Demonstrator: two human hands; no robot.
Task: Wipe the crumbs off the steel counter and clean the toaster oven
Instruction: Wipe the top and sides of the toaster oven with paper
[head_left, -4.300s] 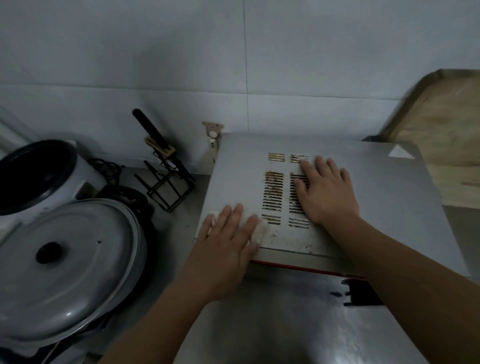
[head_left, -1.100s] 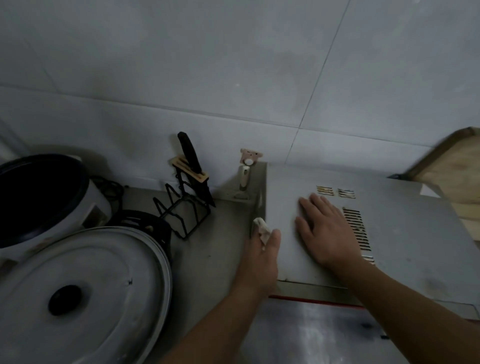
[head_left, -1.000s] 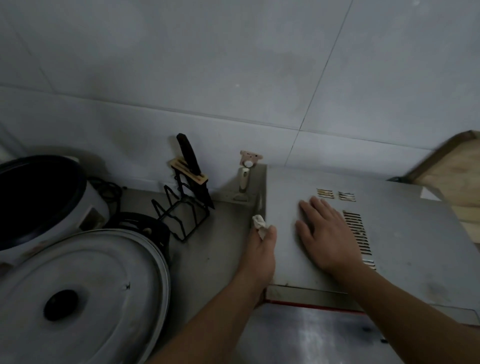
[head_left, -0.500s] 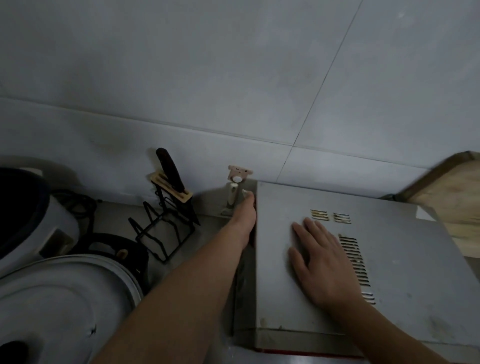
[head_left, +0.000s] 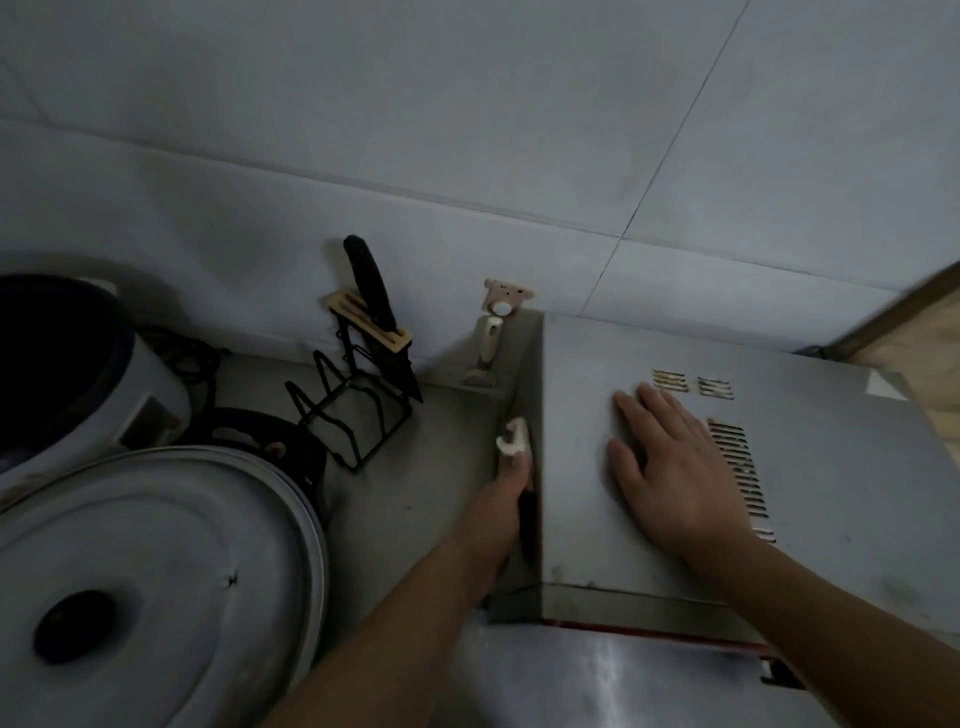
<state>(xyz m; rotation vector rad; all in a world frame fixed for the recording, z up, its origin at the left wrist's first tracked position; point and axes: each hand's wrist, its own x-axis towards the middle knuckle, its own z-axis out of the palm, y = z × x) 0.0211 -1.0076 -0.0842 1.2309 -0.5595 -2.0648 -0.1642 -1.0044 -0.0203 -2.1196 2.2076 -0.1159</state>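
The grey toaster oven (head_left: 831, 467) stands on the steel counter (head_left: 415, 467), its top facing me with rusty vent slots on the right. My left hand (head_left: 506, 493) presses a small white cloth (head_left: 513, 439) against the oven's left side wall, about halfway along its depth; the cloth's end sticks out past my fingertips. My right hand (head_left: 675, 467) lies flat on the oven's top, fingers spread, just left of the vents. It holds nothing.
A black wire rack with a dark-handled knife (head_left: 371, 332) stands left of the oven. A large round metal lid (head_left: 156, 571) and a rice cooker (head_left: 67, 364) fill the left. A bear-shaped hook (head_left: 501, 301) is on the tiled wall. A wooden board (head_left: 914, 327) leans at right.
My left hand moved off the oven's top to its left side, reached to the back corner, and has now drawn back toward me along that wall. My right hand stayed flat on top.
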